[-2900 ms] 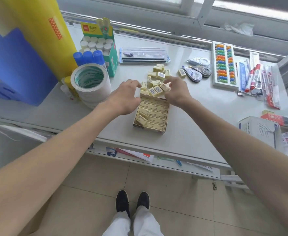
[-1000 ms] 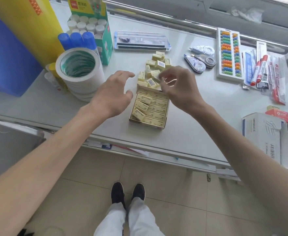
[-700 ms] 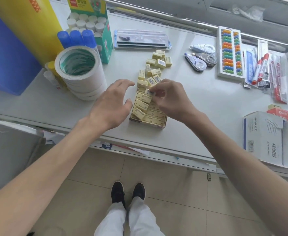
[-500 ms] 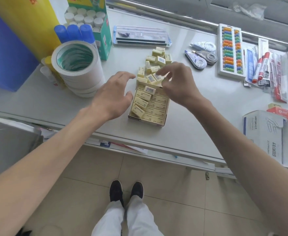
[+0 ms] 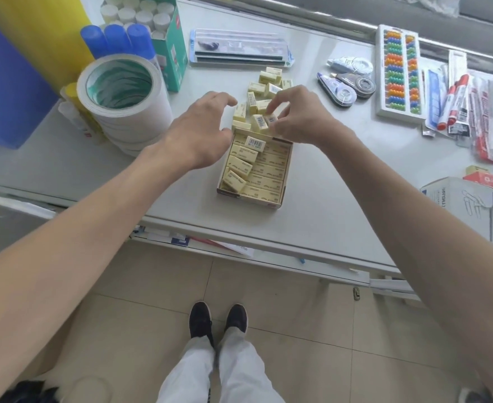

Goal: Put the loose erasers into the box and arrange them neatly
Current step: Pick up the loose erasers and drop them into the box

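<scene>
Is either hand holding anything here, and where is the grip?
The right hand pinches a loose eraser at its end, just beyond the box. The left hand holds nothing, fingers spread.

Your left hand [image 5: 201, 132] and right hand [image 5: 300, 117] are bare: no gloves, rings or watch in view. Both forearms are uncovered along their whole visible length, with no sleeve edge inside the frame. Below the table [image 5: 312, 199] edge, you wear white trousers [image 5: 219, 370], loose in the leg, with creases running down to the hems. Your shoes [image 5: 217, 318] are black, low-cut and rounded at the toe, the pair side by side on the tiled floor. Any laces or markings on them are too small to tell.
</scene>
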Available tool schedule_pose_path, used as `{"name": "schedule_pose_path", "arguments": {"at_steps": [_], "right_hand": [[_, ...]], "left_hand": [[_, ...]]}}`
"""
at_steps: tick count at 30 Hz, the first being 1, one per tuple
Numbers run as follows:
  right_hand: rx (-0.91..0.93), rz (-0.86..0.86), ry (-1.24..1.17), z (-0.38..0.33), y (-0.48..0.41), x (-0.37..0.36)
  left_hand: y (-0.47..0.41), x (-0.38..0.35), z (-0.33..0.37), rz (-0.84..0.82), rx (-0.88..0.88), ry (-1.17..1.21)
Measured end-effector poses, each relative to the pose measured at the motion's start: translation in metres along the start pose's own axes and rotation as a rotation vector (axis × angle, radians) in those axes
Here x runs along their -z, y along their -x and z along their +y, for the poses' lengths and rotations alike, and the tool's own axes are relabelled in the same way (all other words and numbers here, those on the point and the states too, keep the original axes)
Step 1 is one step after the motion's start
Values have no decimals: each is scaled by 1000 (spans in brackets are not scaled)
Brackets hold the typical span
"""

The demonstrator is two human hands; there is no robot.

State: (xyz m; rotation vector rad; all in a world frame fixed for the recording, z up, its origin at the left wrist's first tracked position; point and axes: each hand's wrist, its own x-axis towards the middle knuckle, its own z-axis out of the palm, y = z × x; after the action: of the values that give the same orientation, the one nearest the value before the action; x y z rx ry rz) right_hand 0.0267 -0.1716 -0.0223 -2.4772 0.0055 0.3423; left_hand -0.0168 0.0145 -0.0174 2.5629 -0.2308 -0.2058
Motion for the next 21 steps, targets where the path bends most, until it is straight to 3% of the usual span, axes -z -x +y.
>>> {"name": "schedule_pose_path", "arguments": {"at_steps": [5,9,17,21], "right_hand": [[41,129,154,2,12,4],[22,245,24,-3,31,14],[35,6,47,-16,77,-6],[52,205,3,-19,59,-2]], "left_hand": [[8,-2,-8,6,5,18],[20,0,-11,14,-4,22],[31,-4,-8,13,-11,42],[25,-1,-4,21,-9,25]]}}
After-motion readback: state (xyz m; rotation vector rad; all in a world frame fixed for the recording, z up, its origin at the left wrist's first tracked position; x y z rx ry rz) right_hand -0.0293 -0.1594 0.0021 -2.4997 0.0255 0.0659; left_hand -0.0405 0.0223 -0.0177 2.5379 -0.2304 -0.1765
